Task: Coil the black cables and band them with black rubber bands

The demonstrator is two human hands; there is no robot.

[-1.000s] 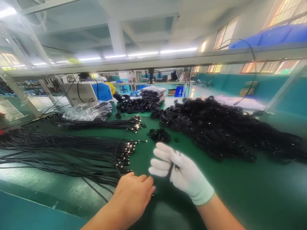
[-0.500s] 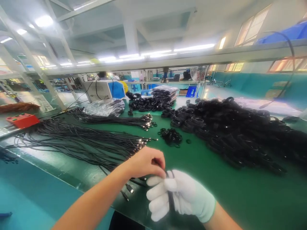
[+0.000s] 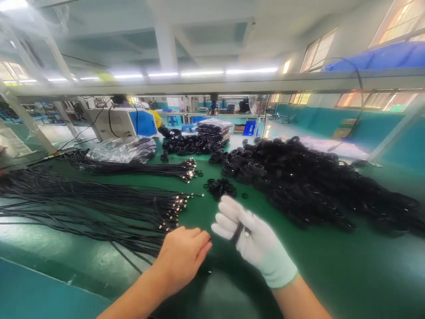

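My right hand [image 3: 257,241], in a white glove, is closed around a black cable [image 3: 237,234]. A small metal plug end shows against its palm. To the left, my bare left hand [image 3: 186,254] has its fingers curled and pressed together. Something dark shows at its fingertips, too small to make out. Beside and behind it lies a wide bundle of straight black cables [image 3: 99,199], metal ends pointing right. Just beyond the glove is a small heap of black rings [image 3: 221,188], with one loose ring [image 3: 245,196] apart from it.
A large pile of coiled black cables [image 3: 299,177] covers the right side of the green table [image 3: 375,270]. A second cable bundle [image 3: 149,169], a clear plastic bag [image 3: 119,149] and stacked bagged coils [image 3: 214,128] lie farther back. A blue-and-white machine [image 3: 122,122] stands behind.
My hands have come apart: the left moved down and left from the cable, while the gloved right rose slightly and tilted. The view has swung to the right.
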